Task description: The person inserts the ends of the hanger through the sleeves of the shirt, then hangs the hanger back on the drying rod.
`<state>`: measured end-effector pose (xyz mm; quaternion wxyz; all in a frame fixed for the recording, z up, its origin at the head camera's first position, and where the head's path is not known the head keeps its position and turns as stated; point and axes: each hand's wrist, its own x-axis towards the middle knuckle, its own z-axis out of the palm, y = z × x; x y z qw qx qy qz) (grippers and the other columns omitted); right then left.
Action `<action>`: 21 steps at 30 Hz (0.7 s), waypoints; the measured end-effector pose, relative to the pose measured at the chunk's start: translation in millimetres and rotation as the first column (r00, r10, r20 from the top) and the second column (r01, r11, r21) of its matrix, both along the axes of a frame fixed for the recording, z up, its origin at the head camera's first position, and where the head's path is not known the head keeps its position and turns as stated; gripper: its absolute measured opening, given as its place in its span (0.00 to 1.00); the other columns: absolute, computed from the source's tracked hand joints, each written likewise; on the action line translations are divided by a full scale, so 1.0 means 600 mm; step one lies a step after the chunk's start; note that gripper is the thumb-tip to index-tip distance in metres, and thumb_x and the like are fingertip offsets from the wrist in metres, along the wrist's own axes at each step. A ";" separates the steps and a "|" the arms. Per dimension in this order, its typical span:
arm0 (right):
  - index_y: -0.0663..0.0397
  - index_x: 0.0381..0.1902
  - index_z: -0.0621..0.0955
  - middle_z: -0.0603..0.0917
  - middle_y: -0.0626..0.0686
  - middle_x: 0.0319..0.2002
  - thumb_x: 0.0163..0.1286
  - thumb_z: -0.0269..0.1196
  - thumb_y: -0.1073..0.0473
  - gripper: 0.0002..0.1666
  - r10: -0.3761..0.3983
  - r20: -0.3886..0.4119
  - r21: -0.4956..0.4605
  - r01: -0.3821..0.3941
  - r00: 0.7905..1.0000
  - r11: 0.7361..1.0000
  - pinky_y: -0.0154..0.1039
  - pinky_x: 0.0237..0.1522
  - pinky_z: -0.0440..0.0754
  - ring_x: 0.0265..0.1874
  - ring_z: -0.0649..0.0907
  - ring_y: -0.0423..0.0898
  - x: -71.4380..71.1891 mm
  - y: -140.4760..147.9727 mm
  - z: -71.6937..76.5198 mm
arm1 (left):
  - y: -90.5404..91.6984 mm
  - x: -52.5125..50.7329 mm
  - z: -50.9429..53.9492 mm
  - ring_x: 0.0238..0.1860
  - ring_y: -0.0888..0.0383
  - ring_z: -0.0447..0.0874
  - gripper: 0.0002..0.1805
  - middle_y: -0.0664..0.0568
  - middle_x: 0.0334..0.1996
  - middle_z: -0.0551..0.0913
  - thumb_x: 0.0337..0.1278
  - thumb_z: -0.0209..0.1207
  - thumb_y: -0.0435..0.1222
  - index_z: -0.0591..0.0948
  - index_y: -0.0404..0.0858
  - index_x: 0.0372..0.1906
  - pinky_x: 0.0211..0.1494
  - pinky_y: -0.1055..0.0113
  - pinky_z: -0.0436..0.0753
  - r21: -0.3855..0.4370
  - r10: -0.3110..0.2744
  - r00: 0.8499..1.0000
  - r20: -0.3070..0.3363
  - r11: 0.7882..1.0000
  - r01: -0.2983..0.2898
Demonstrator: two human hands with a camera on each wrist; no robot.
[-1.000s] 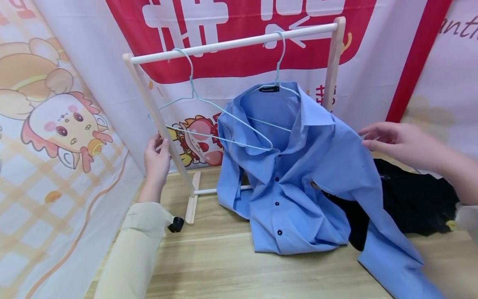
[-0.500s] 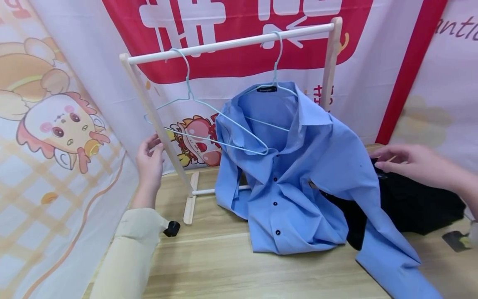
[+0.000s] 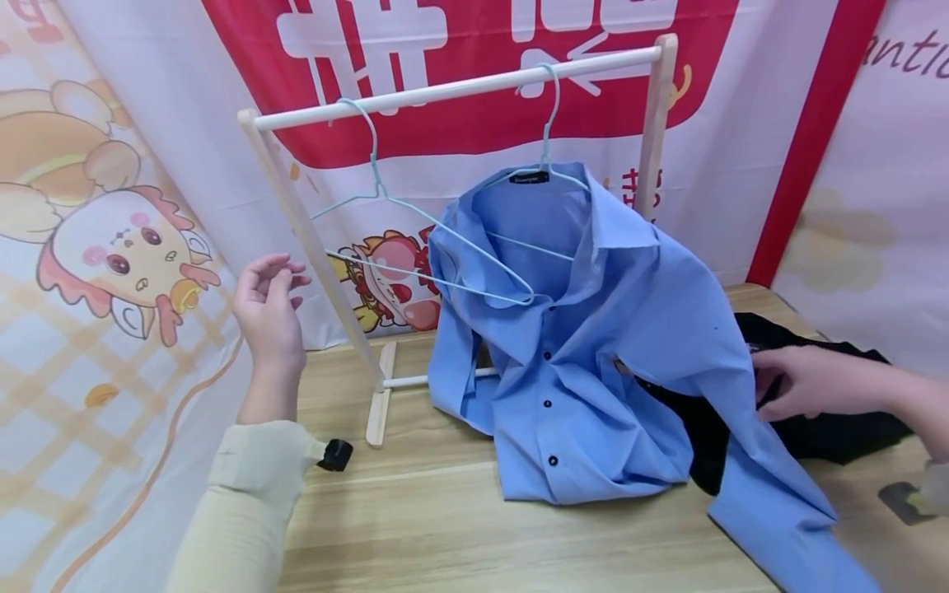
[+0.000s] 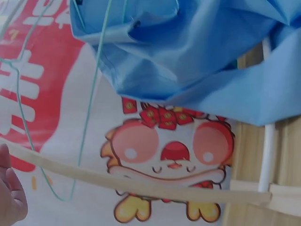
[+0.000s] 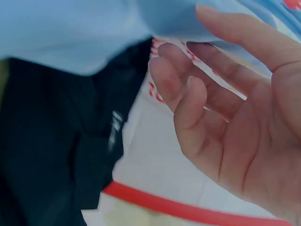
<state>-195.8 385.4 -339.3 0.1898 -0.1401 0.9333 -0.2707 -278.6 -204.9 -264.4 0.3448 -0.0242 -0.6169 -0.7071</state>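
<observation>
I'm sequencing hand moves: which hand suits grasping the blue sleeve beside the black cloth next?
Probably the right hand: it's beside that sleeve, while the left hand is outside the rack's opposite post.

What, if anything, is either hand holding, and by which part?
Nothing is held: left hand beside the rack; right hand by the blue shirt's sleeve, though whether it touches is unclear.

My L sleeve [image 3: 233, 519]: pale cream, plain, w/ wide cuff [image 3: 255, 459]; sm. blk block [image 3: 337, 455] adjoining; my R cuff [image 3: 937, 487]: pale, partly in view

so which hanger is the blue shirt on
The right hanger: its neck rises from inside the blue shirt, while the left hanger bears no garment.
</observation>
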 end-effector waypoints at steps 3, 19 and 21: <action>0.66 0.56 0.77 0.82 0.50 0.40 0.63 0.74 0.55 0.30 0.033 0.010 -0.030 -0.033 0.999 0.999 0.42 0.28 0.84 0.30 0.82 0.45 0.005 -0.012 -0.014 | 0.007 0.003 0.006 0.39 0.56 0.84 0.10 0.52 0.39 0.86 0.73 0.53 0.26 0.83 0.41 0.44 0.38 0.69 0.75 -0.032 -0.032 0.999 0.008 0.999 0.032; 0.70 0.47 0.74 0.84 0.61 0.39 0.79 0.59 0.63 0.12 -0.067 -0.139 -0.502 -0.012 0.988 0.865 0.44 0.37 0.88 0.32 0.89 0.51 -0.015 -0.135 0.048 | 0.014 -0.005 -0.004 0.45 0.59 0.80 0.11 0.52 0.46 0.82 0.70 0.55 0.24 0.82 0.41 0.46 0.44 0.70 0.75 -0.103 -0.009 0.996 0.088 0.995 0.018; 0.71 0.50 0.72 0.84 0.63 0.42 0.80 0.57 0.62 0.13 -0.079 -0.153 -0.557 -0.020 0.985 0.830 0.44 0.40 0.88 0.36 0.90 0.50 -0.021 -0.159 0.054 | 0.012 -0.010 -0.006 0.45 0.59 0.79 0.12 0.52 0.49 0.80 0.69 0.54 0.23 0.81 0.38 0.48 0.45 0.71 0.75 -0.080 0.013 0.994 0.106 0.997 -0.004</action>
